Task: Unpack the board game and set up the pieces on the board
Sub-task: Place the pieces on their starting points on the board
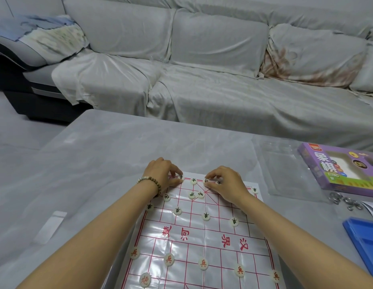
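Note:
A glossy paper xiangqi board with red grid lines lies on the grey table in front of me. Several round cream pieces marked in black stand on its far half, for example one on the back row and one further forward. Several red-marked pieces, such as one, line the near half. My left hand pinches a black-marked piece at the far left of the back row. My right hand holds another black-marked piece near the back row's middle.
The purple game box lies at the right, with a clear plastic tray beside it. Several metal rings and a blue tray sit at the right edge. A covered grey sofa stands behind the table.

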Demonstrator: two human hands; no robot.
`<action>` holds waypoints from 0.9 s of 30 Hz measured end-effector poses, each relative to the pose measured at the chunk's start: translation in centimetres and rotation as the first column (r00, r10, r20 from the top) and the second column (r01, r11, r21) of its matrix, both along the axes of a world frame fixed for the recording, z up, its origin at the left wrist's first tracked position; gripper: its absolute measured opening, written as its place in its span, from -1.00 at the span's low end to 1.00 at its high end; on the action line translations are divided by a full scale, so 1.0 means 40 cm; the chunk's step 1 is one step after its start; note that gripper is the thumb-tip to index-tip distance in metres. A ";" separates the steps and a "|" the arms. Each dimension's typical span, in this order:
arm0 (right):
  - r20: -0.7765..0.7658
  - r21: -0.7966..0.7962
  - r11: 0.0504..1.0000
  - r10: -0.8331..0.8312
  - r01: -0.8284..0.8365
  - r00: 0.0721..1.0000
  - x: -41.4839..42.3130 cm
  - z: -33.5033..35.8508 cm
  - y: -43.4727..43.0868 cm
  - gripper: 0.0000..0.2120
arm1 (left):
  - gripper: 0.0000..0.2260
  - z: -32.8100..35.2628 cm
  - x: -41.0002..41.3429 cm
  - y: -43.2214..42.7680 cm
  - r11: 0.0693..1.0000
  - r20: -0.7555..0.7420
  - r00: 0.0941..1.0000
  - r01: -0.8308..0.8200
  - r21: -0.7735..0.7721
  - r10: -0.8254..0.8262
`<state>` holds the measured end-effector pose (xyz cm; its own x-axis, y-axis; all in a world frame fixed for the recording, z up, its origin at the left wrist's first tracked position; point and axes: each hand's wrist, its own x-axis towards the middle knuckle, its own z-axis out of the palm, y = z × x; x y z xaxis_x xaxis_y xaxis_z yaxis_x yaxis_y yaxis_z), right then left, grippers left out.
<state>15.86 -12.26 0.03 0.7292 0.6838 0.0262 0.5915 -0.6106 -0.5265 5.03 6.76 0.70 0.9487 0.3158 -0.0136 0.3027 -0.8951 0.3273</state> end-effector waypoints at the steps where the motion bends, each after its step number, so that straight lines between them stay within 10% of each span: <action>1: 0.000 0.000 1.000 0.001 -0.001 1.000 -0.001 0.001 0.000 -0.83 | -0.72 0.000 -0.001 0.000 1.000 -0.002 1.000 -0.002 -0.006 0.002; 27: 0.073 -0.067 0.974 0.222 -0.218 0.972 -0.060 0.012 -0.037 -0.73 | -0.62 0.012 0.014 -0.057 0.995 0.079 0.996 0.030 0.091 -0.037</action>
